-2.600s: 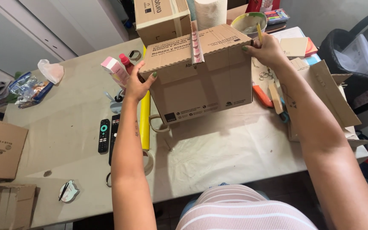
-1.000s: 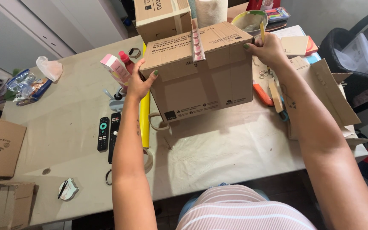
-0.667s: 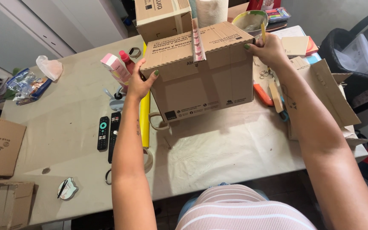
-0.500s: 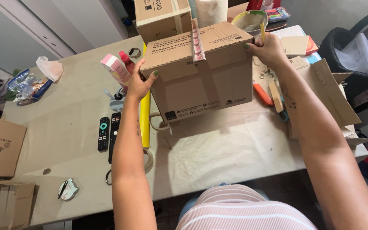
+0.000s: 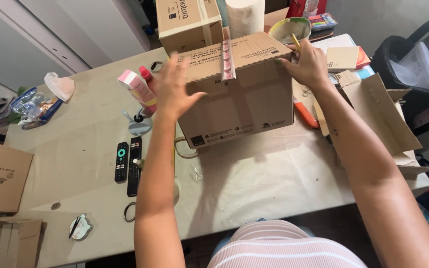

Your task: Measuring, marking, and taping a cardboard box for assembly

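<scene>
Cardboard box [image 5: 239, 94] dominates the cluttered table [image 5: 75, 149], standing upright toward its far side, directly ahead of you, its long axis running left to right across your view. A strip of pale tape [image 5: 228, 59] runs front to back over the closed top flaps and a short way down the front face.

Your right hand [image 5: 306, 63] rests at the box's upper right corner, fingers curled against the edge of the top; a thin yellow stick, perhaps a pencil, shows at the fingertips, though how it is held cannot be told. Your left hand [image 5: 175, 89] hangs in the air just in front of the box's left end, fingers spread and released, holding nothing, slightly blurred; the box lies just to its right and beyond it. The right hand is the one in contact; whether the left touches the cardboard cannot be told.

Beside the left end stand a pink carton [image 5: 136, 88] and a red bottle [image 5: 146, 75]. Two black remote controls [image 5: 127, 163] lie side by side nearer you on the left. A second, smaller box [image 5: 187, 20] and a roll of paper towel [image 5: 244, 16] stand behind the main box, with a bowl [image 5: 286, 29] near your right hand. Loose flattened cardboard [image 5: 378, 114] spreads at the right edge.
</scene>
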